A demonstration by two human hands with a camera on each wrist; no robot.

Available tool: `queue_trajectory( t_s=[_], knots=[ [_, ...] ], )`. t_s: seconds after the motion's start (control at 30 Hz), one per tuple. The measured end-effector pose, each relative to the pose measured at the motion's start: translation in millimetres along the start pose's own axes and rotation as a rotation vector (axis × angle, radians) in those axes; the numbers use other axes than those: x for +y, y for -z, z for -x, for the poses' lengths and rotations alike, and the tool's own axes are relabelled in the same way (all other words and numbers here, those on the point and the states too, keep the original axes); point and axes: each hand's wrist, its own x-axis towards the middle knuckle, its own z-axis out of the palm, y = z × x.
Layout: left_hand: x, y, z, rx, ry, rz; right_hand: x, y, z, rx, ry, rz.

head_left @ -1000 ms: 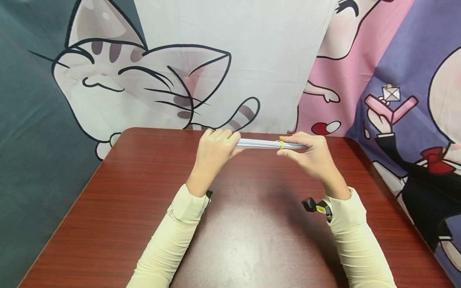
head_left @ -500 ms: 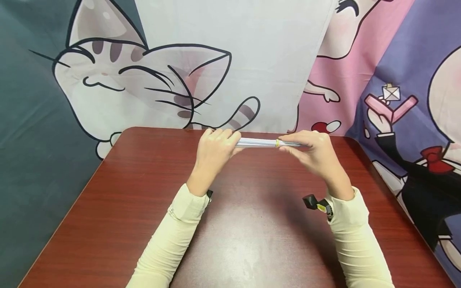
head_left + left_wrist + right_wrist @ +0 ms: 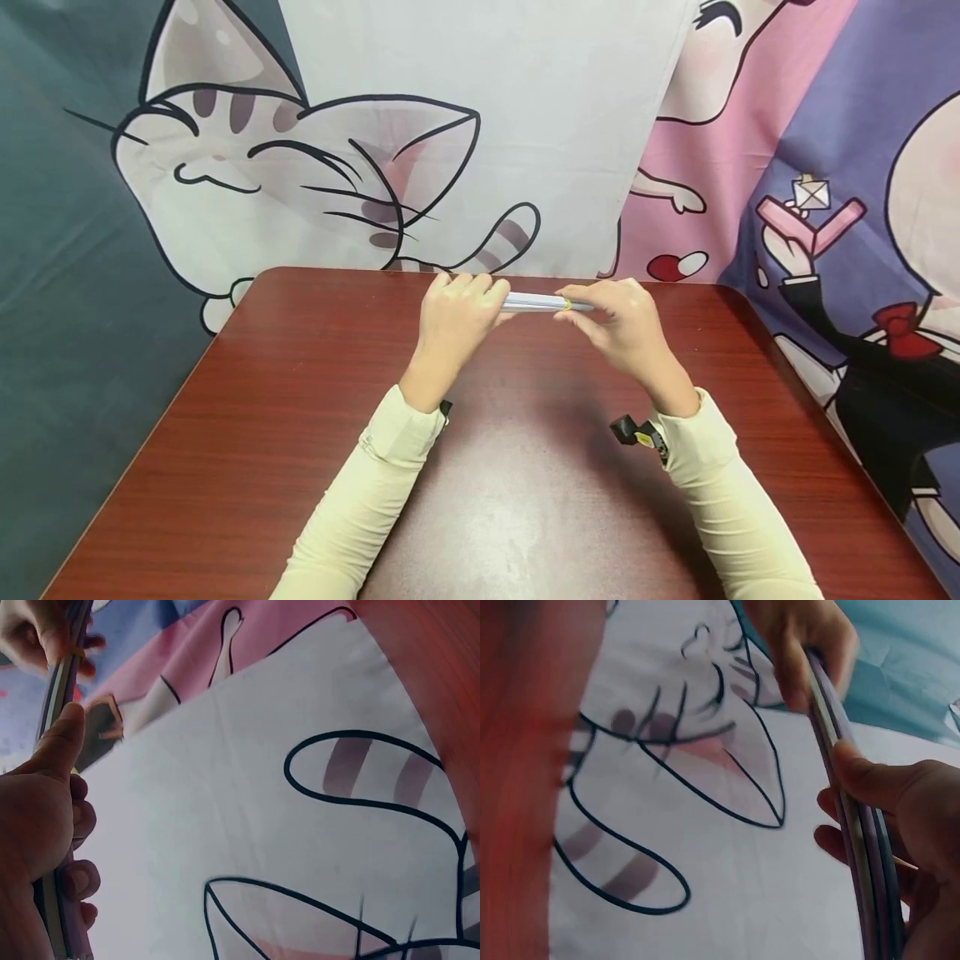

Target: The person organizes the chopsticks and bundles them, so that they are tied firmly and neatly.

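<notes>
A narrow bundle of long, thin, layered strips (image 3: 528, 302) is held level over the far side of the table. Pale in the head view, it shows dark, beige and purple layers in the right wrist view (image 3: 864, 855). My left hand (image 3: 459, 321) grips its left part, thumb along one face and fingers curled round the other. At the right part, my right hand (image 3: 621, 327) pinches the bundle between thumb and fingers, beside a thin yellow band (image 3: 567, 305) that circles it. Both palms hide the bundle's ends in the head view.
A reddish-brown wooden table (image 3: 247, 467) lies under both arms. Behind its far edge hangs a cloth backdrop (image 3: 570, 125) printed with a cartoon cat and other figures. A small black device (image 3: 637, 433) is strapped at the right wrist.
My right hand and the yellow band have shifted left, closer to the left hand, and less of the bundle shows between the hands. The left hand has moved slightly right.
</notes>
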Motion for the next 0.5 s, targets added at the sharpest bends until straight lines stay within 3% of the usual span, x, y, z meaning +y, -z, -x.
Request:
queue_trajectory(
  t_s=[0.13, 0.27, 0.5],
  knots=[
    [3.5, -1.1, -0.3, -0.020, -0.016, 0.011, 0, 2, 0.3, -0.025, -0.005, -0.038],
    [3.2, -0.8, -0.2, -0.024, 0.019, 0.008, 5, 10, -1.3, -0.002, -0.021, -0.117],
    [9.8, -2.5, -2.2, -0.005, -0.015, 0.007, -6, 2, -6.6, -0.052, 0.049, -0.001]
  ],
)
